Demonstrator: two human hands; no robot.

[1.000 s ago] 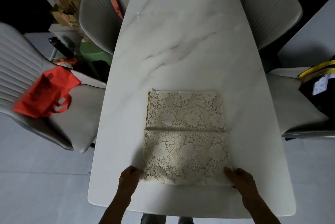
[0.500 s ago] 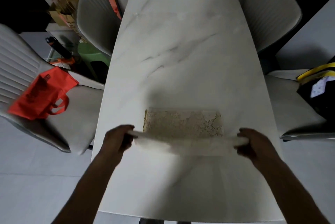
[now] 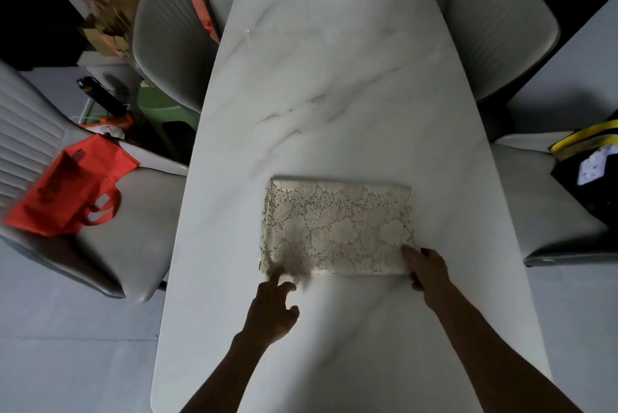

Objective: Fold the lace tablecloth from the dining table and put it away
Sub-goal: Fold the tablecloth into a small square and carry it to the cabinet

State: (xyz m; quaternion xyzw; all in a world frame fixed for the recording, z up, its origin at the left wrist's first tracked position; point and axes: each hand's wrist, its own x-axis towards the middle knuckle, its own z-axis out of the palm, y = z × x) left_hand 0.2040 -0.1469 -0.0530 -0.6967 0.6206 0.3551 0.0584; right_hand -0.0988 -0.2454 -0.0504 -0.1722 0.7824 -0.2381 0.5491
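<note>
Two hands by soft, light, floppy cloth: left hand loose and empty, right hand touching corner, best lifted from underneath.

The cloth now lies folded in half again — near edge laid over the far. Left hand has let go; right hand rests on its corner.

Bare marble table beyond folded tablecloth; chairs alongside.
</note>
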